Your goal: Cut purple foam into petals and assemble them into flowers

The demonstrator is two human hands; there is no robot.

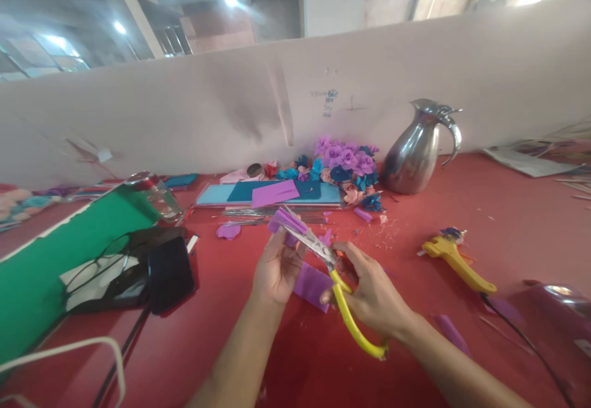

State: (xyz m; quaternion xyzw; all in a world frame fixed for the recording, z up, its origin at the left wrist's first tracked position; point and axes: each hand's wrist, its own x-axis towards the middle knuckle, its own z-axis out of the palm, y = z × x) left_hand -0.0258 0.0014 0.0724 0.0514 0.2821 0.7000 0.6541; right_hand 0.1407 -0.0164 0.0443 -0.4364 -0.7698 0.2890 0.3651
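Scissors (337, 282) — yel. hdls., silver blades

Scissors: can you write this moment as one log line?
left hand: holds purple paper | right hand: holds yellow-handled scissors | blades: at the paper | beyond: purple flowers, metal jug

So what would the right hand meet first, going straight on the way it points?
Probably the purple paper in the left hand: the scissors in the right hand overlap it in view, though depth is unclear.
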